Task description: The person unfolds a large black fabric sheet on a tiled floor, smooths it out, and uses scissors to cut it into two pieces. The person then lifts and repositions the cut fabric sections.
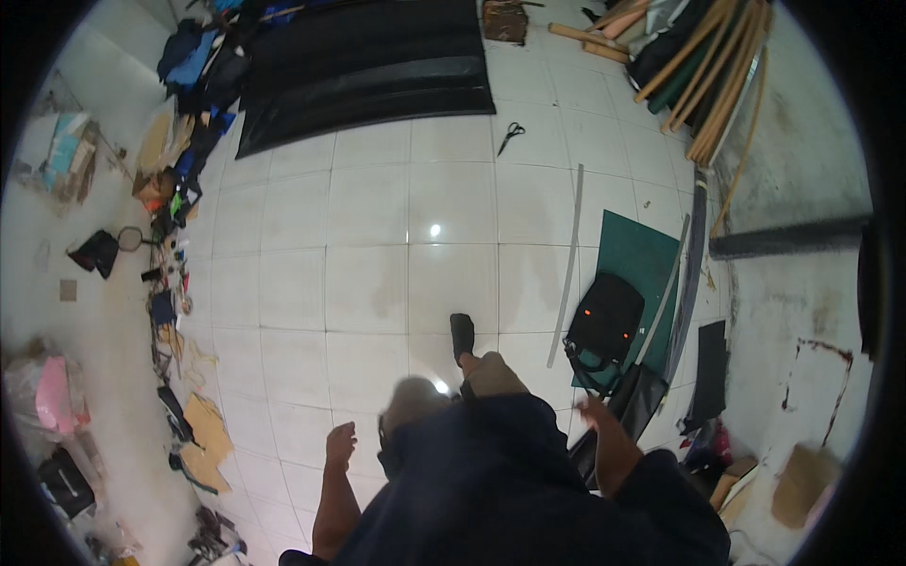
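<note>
My left hand (341, 444) hangs beside my left leg, above the white tiled floor (368, 288). Its fingers are loosely bent and slightly apart, and I see nothing in them. On the other side, my right hand (593, 415) is near the strap of a black bag (609, 319) with small orange marks. Its fingers are blurred, and whether it touches the strap I cannot tell. The bag lies on a green cutting mat (628, 238). One foot in a dark sock (461, 334) is stretched forward on the tiles.
Black sheet material (377, 80) is spread ahead, with scissors (511, 138) near its corner. A long metal ruler (569, 274) lies left of the mat. Rolls and tubes (708, 85) lean at the far right. Scraps and clutter (203, 443) line the left wall.
</note>
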Available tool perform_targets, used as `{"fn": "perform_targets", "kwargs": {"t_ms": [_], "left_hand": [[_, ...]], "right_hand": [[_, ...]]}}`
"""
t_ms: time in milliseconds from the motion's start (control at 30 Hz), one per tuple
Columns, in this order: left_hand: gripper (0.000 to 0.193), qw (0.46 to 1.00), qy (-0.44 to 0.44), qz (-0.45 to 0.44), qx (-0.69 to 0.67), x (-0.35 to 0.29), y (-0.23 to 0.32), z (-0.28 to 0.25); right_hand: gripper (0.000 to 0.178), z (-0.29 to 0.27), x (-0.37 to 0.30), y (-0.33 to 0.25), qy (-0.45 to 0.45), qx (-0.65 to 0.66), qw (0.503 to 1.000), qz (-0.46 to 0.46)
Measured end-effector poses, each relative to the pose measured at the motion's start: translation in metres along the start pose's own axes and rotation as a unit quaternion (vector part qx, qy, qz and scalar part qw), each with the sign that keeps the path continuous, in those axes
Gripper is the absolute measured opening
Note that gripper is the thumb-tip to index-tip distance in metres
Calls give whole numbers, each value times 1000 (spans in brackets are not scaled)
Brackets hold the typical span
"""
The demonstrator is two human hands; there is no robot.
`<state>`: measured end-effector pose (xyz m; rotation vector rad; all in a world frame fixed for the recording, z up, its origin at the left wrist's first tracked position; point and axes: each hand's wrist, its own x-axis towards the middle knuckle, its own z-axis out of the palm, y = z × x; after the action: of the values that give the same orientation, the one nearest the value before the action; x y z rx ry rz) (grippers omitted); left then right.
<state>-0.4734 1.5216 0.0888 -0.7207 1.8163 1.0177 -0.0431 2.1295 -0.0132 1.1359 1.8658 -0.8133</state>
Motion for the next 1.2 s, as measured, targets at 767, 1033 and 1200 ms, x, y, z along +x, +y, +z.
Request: {"fn": "perform_targets", "kwargs": {"t_ms": [767,1033,1200], "left_hand": [[31,972,135,149,-124,204,607,-264],[32,991,105,-47,-67,369,676,-207],[37,981,30,-28,191,407,783,-131]], "right_hand": [[37,-326,222,-903,82,56,958,-267],[31,-371,491,-1066,55,68,974,-208],[37,-398,761,-1086,59,-156,965,-205]]}}
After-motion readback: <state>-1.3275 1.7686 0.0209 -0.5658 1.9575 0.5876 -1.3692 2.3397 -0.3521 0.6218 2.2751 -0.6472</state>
